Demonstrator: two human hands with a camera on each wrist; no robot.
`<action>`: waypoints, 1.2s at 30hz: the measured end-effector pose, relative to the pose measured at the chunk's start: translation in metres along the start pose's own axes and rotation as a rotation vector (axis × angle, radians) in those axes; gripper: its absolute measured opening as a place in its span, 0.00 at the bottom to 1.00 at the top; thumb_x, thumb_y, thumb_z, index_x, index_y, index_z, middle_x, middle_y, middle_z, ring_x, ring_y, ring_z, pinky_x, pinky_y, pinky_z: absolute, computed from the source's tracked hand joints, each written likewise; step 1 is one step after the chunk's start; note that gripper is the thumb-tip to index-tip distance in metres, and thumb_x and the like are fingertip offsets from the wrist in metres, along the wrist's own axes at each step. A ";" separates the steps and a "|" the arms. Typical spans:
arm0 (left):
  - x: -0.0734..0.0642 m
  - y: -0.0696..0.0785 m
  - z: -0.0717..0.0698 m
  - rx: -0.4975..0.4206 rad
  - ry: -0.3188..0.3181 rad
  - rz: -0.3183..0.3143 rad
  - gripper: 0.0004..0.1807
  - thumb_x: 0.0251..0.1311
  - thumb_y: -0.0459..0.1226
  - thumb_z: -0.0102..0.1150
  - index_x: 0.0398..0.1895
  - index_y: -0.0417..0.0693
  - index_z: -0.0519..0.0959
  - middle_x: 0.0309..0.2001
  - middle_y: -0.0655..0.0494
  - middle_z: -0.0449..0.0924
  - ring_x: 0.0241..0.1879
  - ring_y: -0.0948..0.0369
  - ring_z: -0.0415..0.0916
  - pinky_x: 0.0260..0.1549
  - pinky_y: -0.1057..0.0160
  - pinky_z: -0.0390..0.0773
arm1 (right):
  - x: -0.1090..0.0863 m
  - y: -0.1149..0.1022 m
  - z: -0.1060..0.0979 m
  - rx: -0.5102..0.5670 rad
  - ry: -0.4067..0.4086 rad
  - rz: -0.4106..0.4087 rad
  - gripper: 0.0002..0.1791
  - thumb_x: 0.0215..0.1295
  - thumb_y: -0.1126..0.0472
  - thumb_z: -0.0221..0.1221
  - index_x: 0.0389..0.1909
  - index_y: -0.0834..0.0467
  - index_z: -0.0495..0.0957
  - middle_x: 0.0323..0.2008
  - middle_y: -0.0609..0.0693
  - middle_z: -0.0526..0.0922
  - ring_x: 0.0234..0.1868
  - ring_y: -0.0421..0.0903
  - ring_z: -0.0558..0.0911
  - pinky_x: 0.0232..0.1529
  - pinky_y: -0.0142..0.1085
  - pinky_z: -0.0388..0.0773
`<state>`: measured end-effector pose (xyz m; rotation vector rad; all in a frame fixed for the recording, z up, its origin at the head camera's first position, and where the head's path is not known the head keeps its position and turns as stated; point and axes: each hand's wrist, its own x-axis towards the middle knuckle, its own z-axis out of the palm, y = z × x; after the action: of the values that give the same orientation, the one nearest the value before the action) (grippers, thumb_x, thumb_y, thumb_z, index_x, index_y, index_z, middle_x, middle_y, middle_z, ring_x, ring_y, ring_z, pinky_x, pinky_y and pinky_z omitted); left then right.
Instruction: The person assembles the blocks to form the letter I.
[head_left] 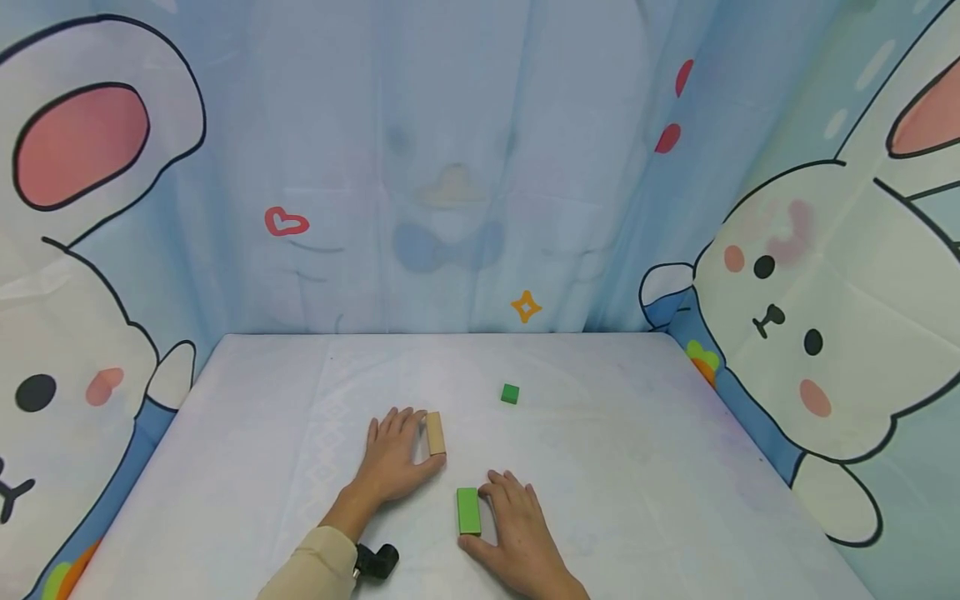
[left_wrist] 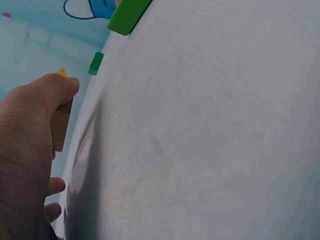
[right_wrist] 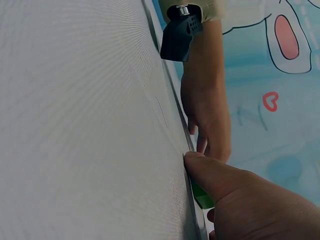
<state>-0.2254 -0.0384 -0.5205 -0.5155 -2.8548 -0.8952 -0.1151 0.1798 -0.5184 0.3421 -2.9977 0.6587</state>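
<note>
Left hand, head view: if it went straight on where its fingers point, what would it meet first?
Besides the wooden block it pinches, probably the curtain behind the table; the green cube sits right of that line. Depth is unclear.

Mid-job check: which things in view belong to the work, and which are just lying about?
Part of the work, judging by the grips:
wooden block, held by the left hand
light green block, held by the right hand

Apparently not in use:
small green cube, untouched on the white table; its role is uncertain
printed curtain, just backdrop
</note>
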 end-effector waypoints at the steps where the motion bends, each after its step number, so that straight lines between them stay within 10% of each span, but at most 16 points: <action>1: 0.000 0.001 0.000 0.001 -0.003 0.001 0.43 0.61 0.59 0.62 0.74 0.44 0.68 0.73 0.38 0.67 0.77 0.37 0.57 0.74 0.30 0.50 | 0.000 0.000 0.000 -0.001 0.001 -0.002 0.37 0.58 0.34 0.69 0.58 0.54 0.72 0.72 0.62 0.70 0.76 0.65 0.65 0.74 0.69 0.57; 36: -0.005 0.010 0.001 -0.006 -0.027 0.041 0.43 0.61 0.60 0.63 0.74 0.47 0.68 0.74 0.40 0.67 0.78 0.38 0.56 0.75 0.32 0.52 | 0.001 0.005 0.004 0.000 0.046 -0.040 0.35 0.59 0.34 0.69 0.57 0.54 0.73 0.71 0.61 0.71 0.75 0.65 0.66 0.73 0.69 0.59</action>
<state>-0.2168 -0.0317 -0.5167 -0.5892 -2.8547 -0.8969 -0.1167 0.1823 -0.5238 0.3801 -2.9391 0.6534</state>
